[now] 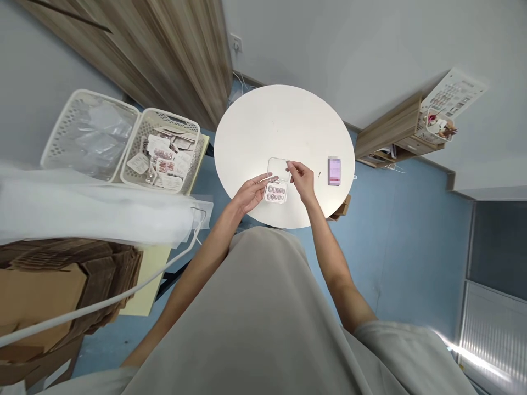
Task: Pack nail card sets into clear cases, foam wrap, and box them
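A small clear plastic case point(275, 193) is held over the near part of a round white table point(284, 115), its transparent lid point(278, 169) folded up. Two rows of small, shiny pinkish oval pieces, looking like press-on nails, lie inside. My left hand point(250, 195) grips the case at its left side, the fingers reaching across near the hinge. With thumb and fingertips closed, my right hand point(302, 180) pinches the lid at its upper right corner. To the right of that hand, a phone point(334, 171) with a pinkish screen lies on the table.
Left of the table stand two white baskets, one with clear bags point(102, 129), the other with packets and cards point(167, 159). A white roll point(94, 208) and folded cardboard point(45, 296) are nearer me. A wooden shelf point(391, 129) stands at the right wall.
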Action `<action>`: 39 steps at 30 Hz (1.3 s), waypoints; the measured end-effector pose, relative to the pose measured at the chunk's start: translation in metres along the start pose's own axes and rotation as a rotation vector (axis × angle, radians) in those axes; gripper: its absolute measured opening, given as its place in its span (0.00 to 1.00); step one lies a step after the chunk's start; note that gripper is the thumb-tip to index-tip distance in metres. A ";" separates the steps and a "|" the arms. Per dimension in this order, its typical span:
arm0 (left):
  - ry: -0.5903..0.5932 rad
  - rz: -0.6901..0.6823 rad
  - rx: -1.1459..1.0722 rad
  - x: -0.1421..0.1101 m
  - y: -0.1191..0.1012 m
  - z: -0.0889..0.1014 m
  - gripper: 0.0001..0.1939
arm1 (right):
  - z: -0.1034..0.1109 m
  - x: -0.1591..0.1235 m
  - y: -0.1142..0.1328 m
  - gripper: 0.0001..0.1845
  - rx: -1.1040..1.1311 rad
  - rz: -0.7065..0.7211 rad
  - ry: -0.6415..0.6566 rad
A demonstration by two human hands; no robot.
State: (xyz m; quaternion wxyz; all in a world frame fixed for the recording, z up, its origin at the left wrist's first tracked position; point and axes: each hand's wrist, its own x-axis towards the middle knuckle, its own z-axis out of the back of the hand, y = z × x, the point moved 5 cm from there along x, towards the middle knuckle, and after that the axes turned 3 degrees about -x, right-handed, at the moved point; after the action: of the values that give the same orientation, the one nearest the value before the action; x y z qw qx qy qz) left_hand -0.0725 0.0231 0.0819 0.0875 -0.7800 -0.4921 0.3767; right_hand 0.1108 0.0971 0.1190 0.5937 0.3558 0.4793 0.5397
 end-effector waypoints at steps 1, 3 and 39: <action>-0.014 -0.006 -0.006 0.000 -0.001 0.002 0.23 | 0.001 -0.002 0.005 0.28 -0.017 0.023 0.006; -0.035 -0.019 -0.018 0.000 -0.002 0.004 0.23 | 0.003 -0.007 0.014 0.27 -0.051 0.069 0.013; 0.003 -0.075 0.071 0.017 -0.007 -0.008 0.22 | -0.003 -0.089 -0.027 0.29 0.107 -0.312 0.147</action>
State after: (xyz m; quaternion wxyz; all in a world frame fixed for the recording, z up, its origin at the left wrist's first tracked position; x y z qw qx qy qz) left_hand -0.0679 0.0422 0.0827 0.1297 -0.7580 -0.5070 0.3892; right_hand 0.1203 0.0052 0.1089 0.6136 0.2680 0.5988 0.4394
